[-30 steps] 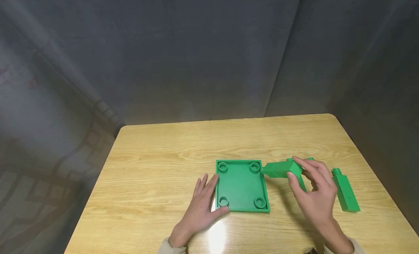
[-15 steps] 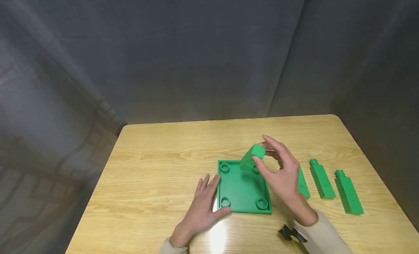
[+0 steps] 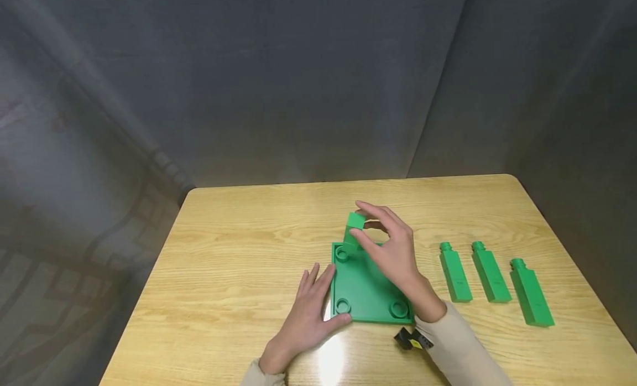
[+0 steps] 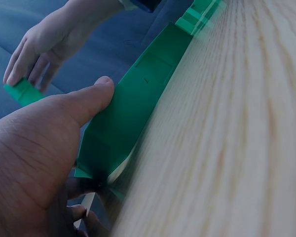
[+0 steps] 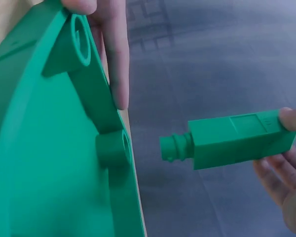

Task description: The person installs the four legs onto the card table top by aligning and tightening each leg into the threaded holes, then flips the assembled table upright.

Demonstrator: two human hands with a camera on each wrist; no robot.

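Note:
A square green tabletop [image 3: 370, 292] lies on the wooden table, raised rim up, with a round socket in each corner. My left hand [image 3: 309, 314] rests against its left and near edges, fingers straight, the thumb at the near-left corner. With thumb and fingertips, my right hand [image 3: 393, 252] pinches a green square leg [image 3: 352, 234] by its plain end, above the far-left socket [image 3: 341, 254]. In the right wrist view, the leg's threaded end [image 5: 176, 147] points toward the tabletop, apart from the socket [image 5: 113, 149].
Three more green legs lie in a row on the right of the wooden table [image 3: 239, 253]: the left one [image 3: 455, 275], the middle one [image 3: 491, 274] and the right one [image 3: 531, 295]. Dark curtains [image 3: 308, 98] hang behind the table.
My right hand has carried the leg leftward from the right of the tabletop to above its far-left corner, tilting it threaded end down. The left hand has stayed in place.

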